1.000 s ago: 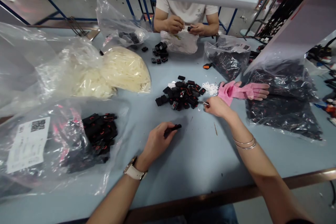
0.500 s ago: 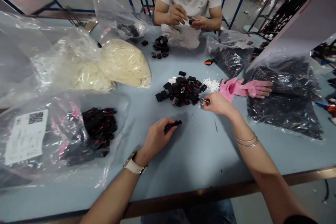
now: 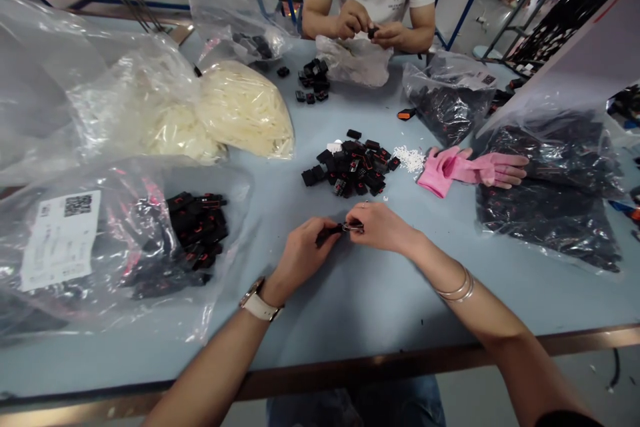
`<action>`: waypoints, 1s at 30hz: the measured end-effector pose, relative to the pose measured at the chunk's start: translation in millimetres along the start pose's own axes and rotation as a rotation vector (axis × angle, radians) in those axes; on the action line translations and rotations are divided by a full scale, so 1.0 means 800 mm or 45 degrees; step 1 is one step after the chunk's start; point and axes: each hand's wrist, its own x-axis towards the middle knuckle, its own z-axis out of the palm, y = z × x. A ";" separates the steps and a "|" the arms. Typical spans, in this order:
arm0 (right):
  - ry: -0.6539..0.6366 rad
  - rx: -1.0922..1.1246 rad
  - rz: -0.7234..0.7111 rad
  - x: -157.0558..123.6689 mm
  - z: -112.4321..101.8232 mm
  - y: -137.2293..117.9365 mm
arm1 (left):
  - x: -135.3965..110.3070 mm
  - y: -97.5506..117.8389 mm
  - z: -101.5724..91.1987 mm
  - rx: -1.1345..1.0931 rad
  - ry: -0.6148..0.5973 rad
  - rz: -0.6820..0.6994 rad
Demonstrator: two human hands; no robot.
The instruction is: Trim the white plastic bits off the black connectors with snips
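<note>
Right hand (image 3: 379, 225): moved from beside black pile (image 3: 356, 168) to left hand (image 3: 301, 250); pinches metal tool (image 3: 354, 227);
Left hand: pinches black part (image 3: 328, 233)

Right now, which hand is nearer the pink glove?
Right: the right hand is apart from the pink glove, lower left of it in the picture; the left hand is farther left.

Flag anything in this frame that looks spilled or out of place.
Tiny white pieces lie loose on the tabletop, right of the heaped black parts; scattered without a tray, they look possibly spilled.
</note>
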 end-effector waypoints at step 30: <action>0.039 -0.293 -0.167 -0.002 0.024 -0.012 | 0.000 -0.001 0.000 -0.009 -0.004 -0.073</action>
